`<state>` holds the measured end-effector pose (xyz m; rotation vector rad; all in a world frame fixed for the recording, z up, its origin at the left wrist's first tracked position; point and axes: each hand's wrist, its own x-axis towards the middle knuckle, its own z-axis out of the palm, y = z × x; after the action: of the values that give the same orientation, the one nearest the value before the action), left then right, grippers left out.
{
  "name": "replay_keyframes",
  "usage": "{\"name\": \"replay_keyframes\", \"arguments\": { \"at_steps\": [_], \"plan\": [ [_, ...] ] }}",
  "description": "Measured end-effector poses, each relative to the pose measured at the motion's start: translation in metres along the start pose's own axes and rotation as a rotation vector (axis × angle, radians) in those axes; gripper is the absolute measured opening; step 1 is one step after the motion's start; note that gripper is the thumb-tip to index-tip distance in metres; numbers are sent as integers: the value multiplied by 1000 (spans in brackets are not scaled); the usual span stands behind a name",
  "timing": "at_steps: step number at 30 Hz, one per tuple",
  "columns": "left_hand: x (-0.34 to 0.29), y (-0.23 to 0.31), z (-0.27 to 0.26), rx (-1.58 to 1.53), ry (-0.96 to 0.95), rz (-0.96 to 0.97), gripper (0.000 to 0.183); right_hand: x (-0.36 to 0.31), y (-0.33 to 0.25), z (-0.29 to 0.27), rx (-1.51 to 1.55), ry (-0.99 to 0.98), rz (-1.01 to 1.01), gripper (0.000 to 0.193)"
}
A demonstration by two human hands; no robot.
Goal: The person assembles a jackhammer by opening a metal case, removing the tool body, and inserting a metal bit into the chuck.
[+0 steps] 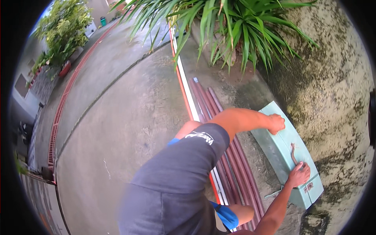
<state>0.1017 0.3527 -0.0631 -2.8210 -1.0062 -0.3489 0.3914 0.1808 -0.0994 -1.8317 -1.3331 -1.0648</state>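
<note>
One green box [279, 150] lies on the ground [117, 125], close to one wall [344, 86]. My two hands are both at it: the left hand [276, 123] is curled on its upper end, the right hand [299, 174] is bent at one brown handle [293, 152]. Whether they grip, I cannot tell. Nearby lie at least four brown pipes [242, 176].

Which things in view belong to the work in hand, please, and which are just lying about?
Apparently in use:
- green box, closed
- brown handle on the box, with the right hand at its end
- left hand, on the box

Apparently just there, untouched by either hand:
- maroon pipes
- white strip
- long-leaved plant
</note>
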Motion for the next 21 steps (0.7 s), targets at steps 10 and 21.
{"name": "replay_keyframes", "arguments": {
  "at_steps": [10, 21],
  "plan": [
    [32, 57, 39, -231, 69, -169, 34, -38, 46, -7, -87, -77, 110, 38],
    [29, 68, 47, -200, -123, -234, 31, -56, 51, -2, -75, -151, 111, 37]
  ]
}}
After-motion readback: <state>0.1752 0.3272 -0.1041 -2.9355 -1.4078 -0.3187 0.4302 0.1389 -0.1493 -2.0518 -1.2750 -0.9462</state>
